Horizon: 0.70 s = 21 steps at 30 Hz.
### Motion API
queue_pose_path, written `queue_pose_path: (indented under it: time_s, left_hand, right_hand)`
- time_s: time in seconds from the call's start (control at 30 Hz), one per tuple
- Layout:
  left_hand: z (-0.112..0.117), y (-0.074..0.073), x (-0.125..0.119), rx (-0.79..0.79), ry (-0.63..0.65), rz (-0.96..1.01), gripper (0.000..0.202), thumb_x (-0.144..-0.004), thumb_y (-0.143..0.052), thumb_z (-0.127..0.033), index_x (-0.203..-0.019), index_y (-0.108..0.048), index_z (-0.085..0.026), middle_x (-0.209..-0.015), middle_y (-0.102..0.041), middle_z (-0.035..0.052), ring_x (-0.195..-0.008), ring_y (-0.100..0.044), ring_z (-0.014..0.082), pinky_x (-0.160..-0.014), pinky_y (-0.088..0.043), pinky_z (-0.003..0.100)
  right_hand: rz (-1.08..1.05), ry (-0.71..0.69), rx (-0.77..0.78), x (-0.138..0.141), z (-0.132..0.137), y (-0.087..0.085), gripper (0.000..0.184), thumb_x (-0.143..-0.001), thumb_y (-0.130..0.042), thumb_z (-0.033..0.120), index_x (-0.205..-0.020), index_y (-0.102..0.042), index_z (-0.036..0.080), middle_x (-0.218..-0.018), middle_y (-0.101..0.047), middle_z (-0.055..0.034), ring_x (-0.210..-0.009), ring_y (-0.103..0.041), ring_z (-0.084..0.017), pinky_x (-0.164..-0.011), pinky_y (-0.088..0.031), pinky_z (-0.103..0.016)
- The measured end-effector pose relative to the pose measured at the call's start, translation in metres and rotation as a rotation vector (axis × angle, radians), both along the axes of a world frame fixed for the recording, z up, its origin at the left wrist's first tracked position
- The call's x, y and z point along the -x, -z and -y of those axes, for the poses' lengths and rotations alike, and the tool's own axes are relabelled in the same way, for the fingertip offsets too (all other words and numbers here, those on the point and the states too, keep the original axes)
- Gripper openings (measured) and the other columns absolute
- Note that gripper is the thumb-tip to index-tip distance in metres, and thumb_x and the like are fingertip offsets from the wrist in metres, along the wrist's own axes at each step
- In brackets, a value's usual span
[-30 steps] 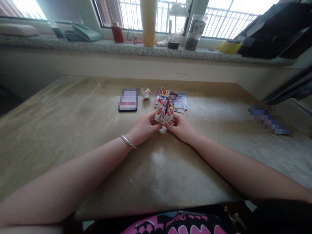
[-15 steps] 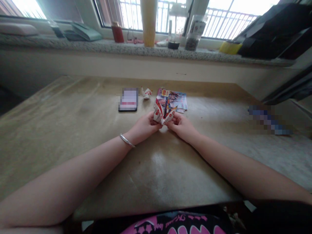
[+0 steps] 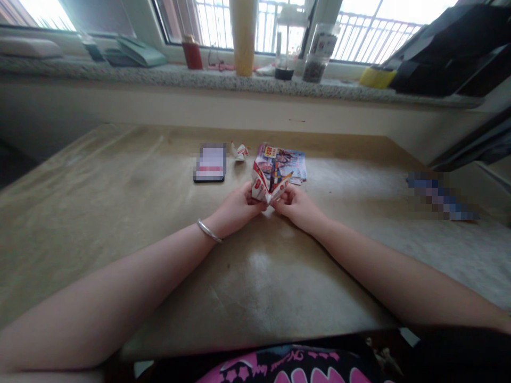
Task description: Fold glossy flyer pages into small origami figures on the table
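Note:
Between my two hands is a folded paper piece, white with red print, its two pointed flaps spread in a V. My left hand, with a silver bangle at the wrist, pinches its left side. On the other side, my right hand grips it between thumb and fingers. Just beyond lies a stack of colourful printed leaflets, partly covered by the folded paper. A smaller folded paper shape, also white and red, rests to the left of the stack.
A phone with a blurred screen lies left of the small folded shape. At the far right is a blurred blue item. Bottles, a red jar and a black bag stand on the stone windowsill behind the table.
Both hands keep their grip in nearly the same place. The folded paper's flaps have shifted slightly, and its central fold looks a little more open.

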<state>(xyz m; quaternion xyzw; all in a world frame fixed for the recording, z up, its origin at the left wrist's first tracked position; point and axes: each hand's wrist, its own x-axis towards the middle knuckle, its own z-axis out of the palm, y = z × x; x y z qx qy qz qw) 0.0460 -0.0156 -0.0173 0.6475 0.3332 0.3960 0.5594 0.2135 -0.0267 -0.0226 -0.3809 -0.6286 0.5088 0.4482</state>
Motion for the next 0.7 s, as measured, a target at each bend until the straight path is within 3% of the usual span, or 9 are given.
queue_pose_path:
  time_s: [0.2,0.47,0.7]
  left_hand:
    - [-0.001,-0.0019,0.006,-0.025,-0.022,-0.011,0.03,-0.084,-0.062,-0.038,-0.099,-0.055,-0.014,-0.088,-0.065,0.0039,-0.076,-0.06,0.0121,-0.066,-0.048,0.022]
    - [-0.0011,-0.0043,0.004,0.019,0.015,0.024,0.032,-0.08,-0.066,-0.04,-0.096,-0.056,-0.015,-0.089,-0.066,0.0034,-0.077,-0.061,0.0125,-0.068,-0.048,0.022]
    - [-0.0001,-0.006,0.0062,-0.04,-0.02,0.031,0.032,-0.081,-0.064,-0.045,-0.09,-0.06,-0.014,-0.08,-0.065,0.0015,-0.074,-0.06,0.0131,-0.068,-0.049,0.023]
  right_hand:
    - [-0.007,-0.015,0.065,-0.0006,0.0002,-0.0001,0.028,-0.066,-0.072,0.031,-0.086,-0.056,0.02,-0.075,-0.064,0.0017,-0.059,-0.053,-0.011,-0.05,-0.038,-0.022]
    - [-0.032,0.116,-0.011,-0.0025,0.0026,-0.0001,0.041,-0.071,-0.067,0.059,-0.082,-0.053,0.022,-0.073,-0.062,0.001,-0.064,-0.056,-0.012,-0.062,-0.046,-0.027]
    - [-0.067,0.048,0.023,-0.0009,0.001,0.0032,0.041,-0.065,-0.073,0.057,-0.076,-0.055,0.022,-0.071,-0.064,0.002,-0.065,-0.059,-0.013,-0.063,-0.048,-0.028]
